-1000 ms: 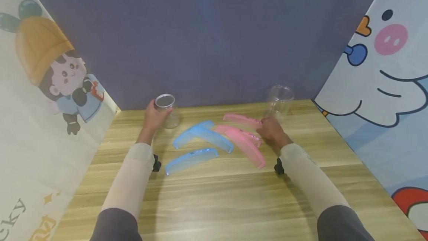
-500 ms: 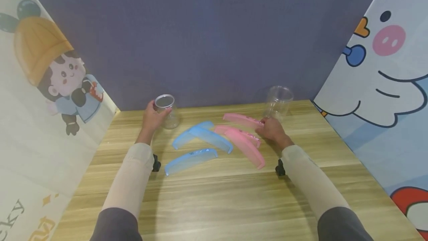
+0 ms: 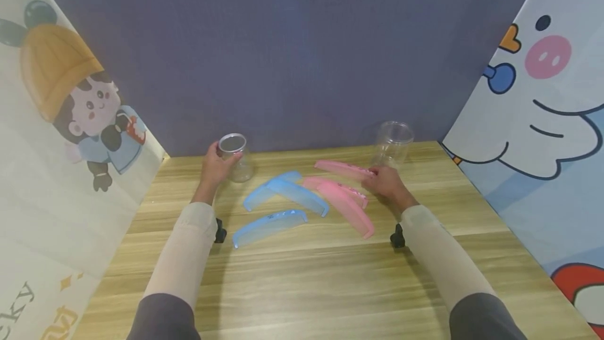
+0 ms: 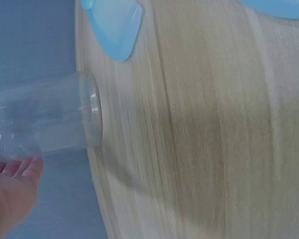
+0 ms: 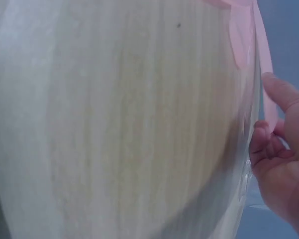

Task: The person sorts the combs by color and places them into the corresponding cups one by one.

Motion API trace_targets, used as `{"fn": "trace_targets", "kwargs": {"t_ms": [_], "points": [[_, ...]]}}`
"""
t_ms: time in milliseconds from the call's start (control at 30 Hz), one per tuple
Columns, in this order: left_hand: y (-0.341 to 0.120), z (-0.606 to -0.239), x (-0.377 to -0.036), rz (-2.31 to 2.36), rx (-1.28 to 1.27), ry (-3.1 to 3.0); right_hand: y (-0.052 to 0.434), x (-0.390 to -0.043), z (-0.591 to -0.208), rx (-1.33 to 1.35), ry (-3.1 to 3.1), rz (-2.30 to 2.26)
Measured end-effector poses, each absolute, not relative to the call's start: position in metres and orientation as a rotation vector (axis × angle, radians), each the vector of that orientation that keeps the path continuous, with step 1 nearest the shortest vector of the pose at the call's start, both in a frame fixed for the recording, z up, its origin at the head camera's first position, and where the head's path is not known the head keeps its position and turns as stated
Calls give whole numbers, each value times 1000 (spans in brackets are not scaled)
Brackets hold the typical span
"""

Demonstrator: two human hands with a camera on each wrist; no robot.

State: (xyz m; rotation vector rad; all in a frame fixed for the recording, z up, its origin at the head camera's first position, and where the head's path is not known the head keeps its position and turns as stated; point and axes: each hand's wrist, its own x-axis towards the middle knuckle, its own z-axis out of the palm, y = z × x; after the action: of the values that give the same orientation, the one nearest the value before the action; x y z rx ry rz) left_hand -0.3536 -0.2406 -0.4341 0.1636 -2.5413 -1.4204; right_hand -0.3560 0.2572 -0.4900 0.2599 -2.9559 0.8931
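Observation:
In the head view my left hand (image 3: 218,163) grips a clear plastic jar (image 3: 234,155) standing at the table's back left. The left wrist view shows that jar (image 4: 45,122) with my fingers (image 4: 12,191) on its side. My right hand (image 3: 375,174) pinches the right end of the farthest pink comb (image 3: 341,168). In the right wrist view my thumb and curled fingers (image 5: 268,147) hold that comb (image 5: 262,55). A second clear jar (image 3: 394,143) stands just behind my right hand. Two more pink combs (image 3: 346,201) and three blue combs (image 3: 283,192) lie between my hands.
The wooden table (image 3: 302,287) is boxed in by a dark purple back wall and cartoon-printed panels on the left (image 3: 71,119) and right (image 3: 542,119). A blue comb's tip (image 4: 114,25) lies close to the left jar.
My right hand has shifted very slightly toward the back right with the pink comb's end. The left hand and its jar have stayed put.

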Motion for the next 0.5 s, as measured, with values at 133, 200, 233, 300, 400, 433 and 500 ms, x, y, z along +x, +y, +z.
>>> {"fn": "trace_targets", "kwargs": {"t_ms": [133,200,233,300,400,433,500], "points": [[-241,-434,-355,-1417,165,-2542,260,-358,-491,292,-2859,918],[-241,-435,-355,-1417,167,-2543,260,-358,-491,287,-2825,958],[-242,-435,-356,-1415,168,-2544,260,-358,-490,281,-2814,969],[-242,-435,-356,-1414,170,-2545,260,-358,-490,269,-2797,998],[-243,-437,-357,-1416,169,-2543,259,-357,-487,258,-2788,991],[-243,-437,-357,-1417,170,-2543,259,-357,-486,253,-2791,984],[-243,-438,-357,-1423,165,-2540,257,-356,-483,246,-2792,1005]]}}
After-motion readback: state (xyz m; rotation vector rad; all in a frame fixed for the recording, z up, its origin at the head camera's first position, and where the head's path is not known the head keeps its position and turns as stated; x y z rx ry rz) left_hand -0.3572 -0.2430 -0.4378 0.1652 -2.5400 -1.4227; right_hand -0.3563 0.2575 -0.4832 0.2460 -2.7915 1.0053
